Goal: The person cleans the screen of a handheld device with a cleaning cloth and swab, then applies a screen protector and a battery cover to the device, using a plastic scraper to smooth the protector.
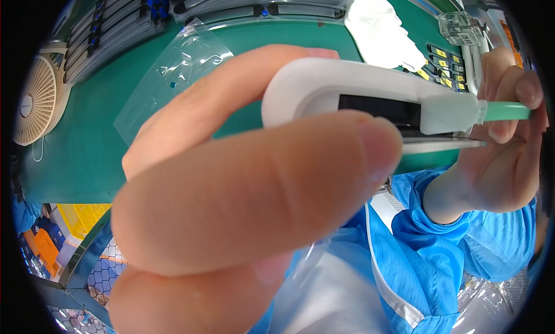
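Observation:
Close in front of me, my left hand is closed round a white, rounded device with a dark glossy window. Its thumb lies along the near side and a finger reaches over the far side. From the right, my right hand pinches the green handle of a swab. The swab's flat white head overlaps the right end of the dark window; whether it presses on it I cannot tell. A thin plate-like edge juts out below the swab head. My left fingers hide the device's lower part.
A clear plastic bag lies on the green mat. Behind are stacked trays, a white glove or cloth, small black pieces with yellow labels and a clear bottle. A beige fan stands left.

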{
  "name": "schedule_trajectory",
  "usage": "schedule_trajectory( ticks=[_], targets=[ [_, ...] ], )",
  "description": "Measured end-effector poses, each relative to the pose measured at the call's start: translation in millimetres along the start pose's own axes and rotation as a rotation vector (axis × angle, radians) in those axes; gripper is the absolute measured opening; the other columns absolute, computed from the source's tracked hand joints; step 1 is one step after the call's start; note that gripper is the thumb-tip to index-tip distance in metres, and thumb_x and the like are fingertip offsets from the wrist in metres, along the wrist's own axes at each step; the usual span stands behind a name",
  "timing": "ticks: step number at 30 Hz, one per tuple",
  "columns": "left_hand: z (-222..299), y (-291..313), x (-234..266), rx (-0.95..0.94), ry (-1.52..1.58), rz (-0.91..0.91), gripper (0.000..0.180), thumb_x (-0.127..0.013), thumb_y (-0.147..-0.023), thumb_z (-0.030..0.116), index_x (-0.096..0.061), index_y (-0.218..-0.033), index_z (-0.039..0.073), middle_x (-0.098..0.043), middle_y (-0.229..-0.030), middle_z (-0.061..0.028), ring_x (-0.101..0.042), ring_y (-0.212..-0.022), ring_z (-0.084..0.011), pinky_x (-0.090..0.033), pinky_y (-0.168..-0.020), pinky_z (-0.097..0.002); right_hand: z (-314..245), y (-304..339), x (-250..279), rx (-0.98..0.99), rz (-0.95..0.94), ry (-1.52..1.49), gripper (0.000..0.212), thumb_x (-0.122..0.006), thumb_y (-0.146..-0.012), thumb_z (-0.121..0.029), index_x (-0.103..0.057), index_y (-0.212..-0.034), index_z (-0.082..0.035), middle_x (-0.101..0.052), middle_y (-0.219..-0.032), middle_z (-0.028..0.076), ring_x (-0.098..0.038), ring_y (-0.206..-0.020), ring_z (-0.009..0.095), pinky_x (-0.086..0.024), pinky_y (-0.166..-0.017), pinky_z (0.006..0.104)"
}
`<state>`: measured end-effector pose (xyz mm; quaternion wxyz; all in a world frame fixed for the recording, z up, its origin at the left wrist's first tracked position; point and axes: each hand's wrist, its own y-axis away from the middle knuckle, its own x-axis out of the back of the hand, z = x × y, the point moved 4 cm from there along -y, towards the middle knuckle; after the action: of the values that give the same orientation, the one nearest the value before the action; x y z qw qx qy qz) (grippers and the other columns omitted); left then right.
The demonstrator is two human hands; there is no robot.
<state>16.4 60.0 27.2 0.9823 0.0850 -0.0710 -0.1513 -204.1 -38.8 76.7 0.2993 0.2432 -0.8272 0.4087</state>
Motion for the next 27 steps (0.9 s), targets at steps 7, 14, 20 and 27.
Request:
schedule_trajectory(
  ticks=[7,14,20,27],
  targets=[
    [0,6,-5,0.283,0.499,0.110,0.065,-0.056,-0.082,0.027,-0.024,-0.131,0.000,-0.044,-0.120,-0.0123,-0.046,-0.109,-0.0164,-0.037,-0.092,-0.0255,-1,-3,-1,0.067,0.014,0.093,0.044,-0.016,-0.092,-0.023,-0.050,-0.097,0.005,-0.059,-0.078,0.016,-0.059,-0.077,0.028,-0.047,-0.075,0.0365],
    [-23,-8,9,-0.039,0.629,-0.212,0.061,-0.053,-0.085,0.024,-0.020,-0.133,0.007,-0.043,-0.121,-0.0157,-0.048,-0.105,-0.0208,-0.038,-0.091,-0.0293,-12,17,-37,0.327,-0.114,0.075,0.047,-0.042,-0.089,-0.036,-0.042,-0.110,0.005,-0.057,-0.091,0.030,-0.061,-0.079,0.035,-0.052,-0.067,0.0391],
    [0,-5,-22,-0.553,-0.339,0.620,0.067,-0.065,-0.074,0.027,-0.027,-0.128,0.013,-0.039,-0.121,-0.0239,-0.055,-0.088,-0.0444,-0.053,-0.069,-0.0409,-11,19,-39,0.279,-0.107,0.068,0.044,-0.047,-0.086,-0.034,-0.043,-0.109,0.003,-0.057,-0.091,0.030,-0.063,-0.077,0.033,-0.052,-0.068,0.0391],
    [-7,-5,-4,-0.811,-0.578,0.596,0.061,-0.064,-0.075,0.027,-0.030,-0.123,0.009,-0.040,-0.116,-0.0257,-0.056,-0.082,-0.0454,-0.054,-0.065,-0.0441,-8,19,-36,0.273,-0.149,0.081,0.044,-0.046,-0.087,-0.035,-0.043,-0.110,0.002,-0.057,-0.091,0.030,-0.063,-0.075,0.033,-0.052,-0.067,0.0371]
  ],
)
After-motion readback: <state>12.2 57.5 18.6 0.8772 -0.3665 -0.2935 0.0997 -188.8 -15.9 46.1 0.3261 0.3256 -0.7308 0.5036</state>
